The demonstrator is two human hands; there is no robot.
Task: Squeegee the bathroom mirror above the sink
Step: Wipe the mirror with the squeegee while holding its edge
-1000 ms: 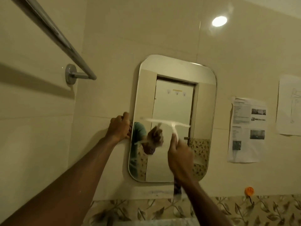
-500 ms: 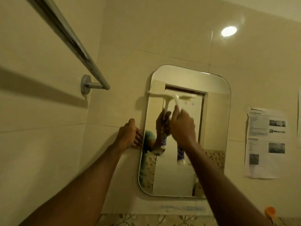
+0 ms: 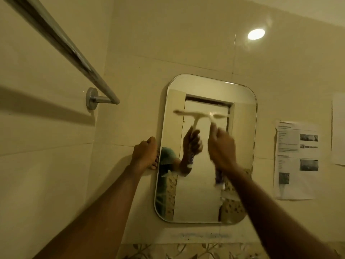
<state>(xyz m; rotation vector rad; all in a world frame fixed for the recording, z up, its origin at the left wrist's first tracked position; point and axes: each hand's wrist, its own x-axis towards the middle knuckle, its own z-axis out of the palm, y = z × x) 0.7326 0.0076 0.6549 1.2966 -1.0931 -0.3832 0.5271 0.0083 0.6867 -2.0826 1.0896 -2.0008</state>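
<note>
Head view. The mirror (image 3: 240, 139), a rounded rectangle, hung on the tiled wall (image 3: 168, 43), between a chrome towel rail (image 3: 61, 45) on the left and printed sheets (image 3: 296, 159) taped up on the right. No sink showed in the frame.

The left hand (image 3: 144, 153) was pressed against the mirror's left edge at about mid height, fingers curled around the rim; it looked to be steadying the glass. It gripped nothing else.

The right hand (image 3: 222, 148) was closed around the handle of a pale T-shaped squeegee (image 3: 212, 116). The crossbar lay roughly level across the upper-middle of the glass, apparently touching it, with its reflected double just to the left. Hand and tool were motion-blurred. Something bluish, possibly a tube, hung below the right hand against the glass; too blurred to identify.

Judgement: the step in hand was a squeegee stroke on the upper half of the mirror; direction could not be told from one frame. Wetness or streaks on the glass could not be made out, so progress was unclear.

The next move would call for even blade pressure, the bar kept level, and a pull down to the lower edge, then overlapping passes toward the uncovered right side.
</note>
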